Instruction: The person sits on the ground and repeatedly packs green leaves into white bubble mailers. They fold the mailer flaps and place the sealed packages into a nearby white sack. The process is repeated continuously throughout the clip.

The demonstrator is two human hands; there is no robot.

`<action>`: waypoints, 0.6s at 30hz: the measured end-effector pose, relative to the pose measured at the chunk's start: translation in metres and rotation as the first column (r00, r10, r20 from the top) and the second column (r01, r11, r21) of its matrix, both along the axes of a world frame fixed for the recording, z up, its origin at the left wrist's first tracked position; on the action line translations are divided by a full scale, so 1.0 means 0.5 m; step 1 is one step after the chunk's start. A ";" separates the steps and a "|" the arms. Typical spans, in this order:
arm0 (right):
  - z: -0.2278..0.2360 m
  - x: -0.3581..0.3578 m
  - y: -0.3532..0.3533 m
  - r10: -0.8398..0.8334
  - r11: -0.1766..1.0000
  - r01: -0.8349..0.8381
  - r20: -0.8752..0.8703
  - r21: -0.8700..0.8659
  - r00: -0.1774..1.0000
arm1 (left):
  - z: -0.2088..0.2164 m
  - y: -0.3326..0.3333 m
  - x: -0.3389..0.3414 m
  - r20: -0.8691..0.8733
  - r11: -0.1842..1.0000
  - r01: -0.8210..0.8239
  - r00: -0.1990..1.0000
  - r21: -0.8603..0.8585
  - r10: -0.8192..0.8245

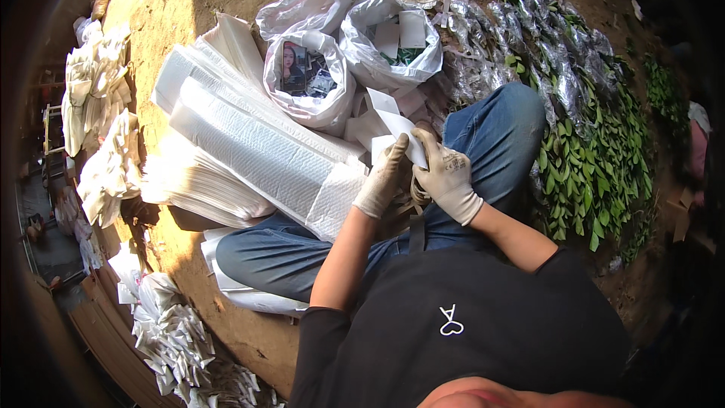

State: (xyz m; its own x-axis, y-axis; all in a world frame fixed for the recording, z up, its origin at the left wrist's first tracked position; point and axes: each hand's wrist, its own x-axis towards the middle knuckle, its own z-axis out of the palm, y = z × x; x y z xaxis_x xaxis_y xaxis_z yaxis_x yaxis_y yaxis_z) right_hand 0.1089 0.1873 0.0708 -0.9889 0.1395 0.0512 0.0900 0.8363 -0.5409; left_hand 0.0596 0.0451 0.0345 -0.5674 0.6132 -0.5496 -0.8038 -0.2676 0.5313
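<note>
Both of my hands wear pale knit work gloves and meet above my crossed legs. My left hand [384, 180] pinches a folded piece of white paper [394, 119] from its left side. On the other side my right hand [445, 176] grips the same paper, thumb and fingers closed at its lower end. The paper's upper end points away from me, toward the sacks. Left of my hands lies a long stack of white quilted sheets [249, 136], its near end by my left wrist. What sits under my palms is mostly hidden.
Ahead stand open white sacks, one with printed cards [306, 68], another with green and white pieces [408, 34]. Right of my knee lie many leafy stems [589, 174] wrapped in clear plastic [555, 60]. White wrapped bundles [177, 332] line the left side.
</note>
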 end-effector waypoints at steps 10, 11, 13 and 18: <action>0.021 0.102 0.015 0.088 0.961 -0.010 0.271 -0.278 0.959 | 0.039 0.021 0.037 -0.160 0.941 -0.320 0.940 -0.107 0.301; 0.039 0.094 0.027 0.190 0.950 -0.099 0.295 -0.297 0.937 | 0.039 0.014 0.028 -0.301 0.920 -0.317 0.922 -0.231 0.243; 0.067 0.062 0.058 0.104 0.950 -0.147 -0.167 -0.274 0.980 | 0.043 -0.004 0.021 -0.614 0.849 -0.350 0.788 -0.397 0.038; 0.058 -0.046 0.118 0.453 0.890 -0.445 -0.306 0.099 0.838 | 0.056 -0.024 0.042 -0.859 0.792 -0.333 0.200 -0.512 -0.471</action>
State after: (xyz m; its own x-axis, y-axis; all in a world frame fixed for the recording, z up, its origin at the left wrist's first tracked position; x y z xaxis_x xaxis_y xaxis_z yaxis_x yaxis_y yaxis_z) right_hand 0.0858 0.2464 0.0997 -0.8740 -0.3207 0.3650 -0.4683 0.7563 -0.4568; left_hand 0.0804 0.0330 0.0627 -0.8240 0.5396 0.1728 0.4181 0.3734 0.8281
